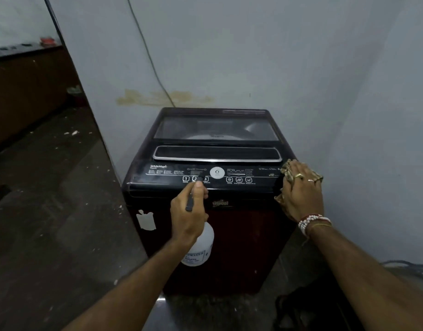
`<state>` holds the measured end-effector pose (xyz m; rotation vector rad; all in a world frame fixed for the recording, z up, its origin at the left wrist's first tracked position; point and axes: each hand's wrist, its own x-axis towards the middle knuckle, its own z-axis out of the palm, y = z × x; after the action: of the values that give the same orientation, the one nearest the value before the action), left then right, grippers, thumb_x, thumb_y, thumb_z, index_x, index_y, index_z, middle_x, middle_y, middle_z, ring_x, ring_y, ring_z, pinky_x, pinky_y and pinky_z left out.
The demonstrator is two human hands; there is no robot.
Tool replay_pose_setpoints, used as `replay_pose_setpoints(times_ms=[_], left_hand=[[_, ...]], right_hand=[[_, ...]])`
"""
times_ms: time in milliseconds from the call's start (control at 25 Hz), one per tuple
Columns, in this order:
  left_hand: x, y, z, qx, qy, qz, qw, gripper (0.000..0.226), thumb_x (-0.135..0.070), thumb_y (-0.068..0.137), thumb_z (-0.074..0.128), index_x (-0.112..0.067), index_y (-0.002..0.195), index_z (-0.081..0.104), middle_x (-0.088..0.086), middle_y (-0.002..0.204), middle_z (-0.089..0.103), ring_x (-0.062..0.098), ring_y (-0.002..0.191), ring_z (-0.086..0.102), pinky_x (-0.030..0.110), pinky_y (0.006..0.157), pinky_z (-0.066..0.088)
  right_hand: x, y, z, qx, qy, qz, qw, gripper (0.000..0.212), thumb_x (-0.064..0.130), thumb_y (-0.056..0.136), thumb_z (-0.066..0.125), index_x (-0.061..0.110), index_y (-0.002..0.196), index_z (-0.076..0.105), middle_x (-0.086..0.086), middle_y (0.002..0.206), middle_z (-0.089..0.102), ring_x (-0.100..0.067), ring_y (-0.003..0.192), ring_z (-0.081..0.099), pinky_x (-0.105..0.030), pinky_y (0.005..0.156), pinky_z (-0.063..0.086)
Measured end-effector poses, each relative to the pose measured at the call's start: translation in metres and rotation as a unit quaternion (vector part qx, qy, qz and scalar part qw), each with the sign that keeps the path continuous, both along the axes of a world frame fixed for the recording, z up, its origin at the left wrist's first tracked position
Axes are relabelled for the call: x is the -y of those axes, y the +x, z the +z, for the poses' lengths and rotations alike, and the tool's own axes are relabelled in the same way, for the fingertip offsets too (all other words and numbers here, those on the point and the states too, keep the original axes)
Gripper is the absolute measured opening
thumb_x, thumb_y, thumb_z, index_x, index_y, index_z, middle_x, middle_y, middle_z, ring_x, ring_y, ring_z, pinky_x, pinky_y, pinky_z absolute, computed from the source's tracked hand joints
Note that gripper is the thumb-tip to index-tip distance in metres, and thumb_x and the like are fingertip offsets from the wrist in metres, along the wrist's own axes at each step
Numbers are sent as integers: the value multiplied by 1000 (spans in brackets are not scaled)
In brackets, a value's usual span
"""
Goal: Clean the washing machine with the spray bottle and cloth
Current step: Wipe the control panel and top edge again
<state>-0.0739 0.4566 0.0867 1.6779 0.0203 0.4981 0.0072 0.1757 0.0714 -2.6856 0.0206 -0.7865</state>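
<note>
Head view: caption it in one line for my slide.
Left hand aims the spray bottle at the washing machine panel; right hand presses a cloth on its corner.

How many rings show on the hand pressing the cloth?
2, both on the right hand: a broad gold ring and, on the next finger, a thin ring. The cloth may hide more.
</note>
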Motion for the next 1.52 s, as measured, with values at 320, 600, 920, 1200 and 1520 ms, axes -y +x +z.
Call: replay_pose_setpoints(times_ms=[320, 600, 920, 1200, 1520], left_hand=[[40, 27, 40, -85, -18, 11, 996, 45, -60, 96, 44, -23, 83, 67, -3, 80, 67, 11, 53, 59, 23, 50, 53], [57, 38, 28, -133, 51, 52, 988, 50, -54, 100, 45, -15, 78, 67, 1, 68, 66, 28, 58, 63, 46, 53, 57], [25, 21, 31, -182, 87, 80, 976, 60, -67, 99, 37, -22, 71, 65, 2, 60, 64, 20, 51, 59, 39, 49, 51], [-90, 9, 28, -187, 82, 146, 968, 67, -83, 95, 35, -28, 71, 67, 0, 62, 67, 24, 50, 63, 53, 48, 57], [-146, 23, 28, -208, 97, 158, 960, 58, -83, 94, 35, -39, 76, 68, -16, 71, 72, 11, 57, 69, 45, 54, 61]], right_hand=[[0, 37, 21, -141, -35, 16, 989, 64, 40, 100, 25, 16, 160, 25, -3, 166, 25, -25, 154, 21, -52, 125, 20], [4, 37, 14, -194, -71, 5, 978, 73, 47, 98, 25, 9, 159, 23, -11, 166, 23, -26, 155, 18, -44, 126, 8], [2, 37, 20, -229, -60, -4, 971, 66, 41, 104, 30, 9, 160, 18, -7, 168, 17, -21, 156, 10, -44, 128, 9], [-32, 50, 30, -197, -119, -10, 973, 67, 40, 101, 20, 4, 157, 28, -10, 165, 26, -23, 154, 21, -47, 126, 18], [-125, 62, 37, -192, -155, -3, 969, 64, 40, 105, 20, 1, 154, 32, -15, 163, 28, -26, 154, 20, -50, 126, 16]])
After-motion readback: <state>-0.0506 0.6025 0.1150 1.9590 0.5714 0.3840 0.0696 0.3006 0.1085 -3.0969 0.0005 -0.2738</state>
